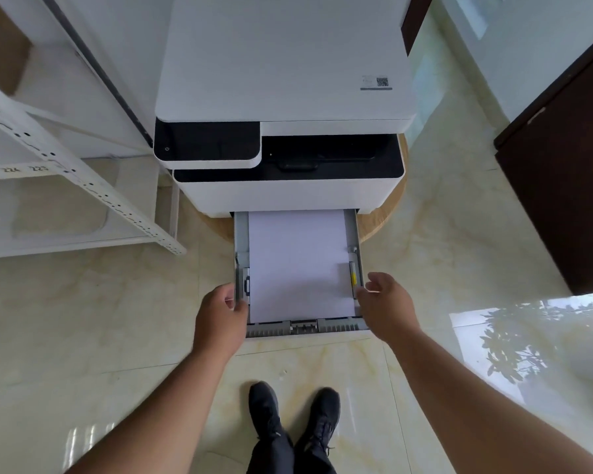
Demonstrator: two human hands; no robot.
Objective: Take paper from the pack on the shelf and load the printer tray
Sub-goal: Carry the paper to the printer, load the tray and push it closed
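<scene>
A white and black printer [285, 97] stands on a round wooden stand. Its grey paper tray [305, 328] is pulled out toward me, and a flat stack of white paper [298, 261] lies inside it between the side guides. My left hand [220, 316] grips the tray's left wall near the front corner. On the other side, my right hand [387, 302] rests against the right wall by the yellow guide tab, fingers curled, thumb apart. The paper pack is not in sight.
A white metal shelf rack [83, 186] stands at the left, with a brown cardboard box [0, 46] on an upper level. Dark wooden furniture [562, 186] stands at the right. My black shoes [295, 419] are on the glossy tiled floor below the tray.
</scene>
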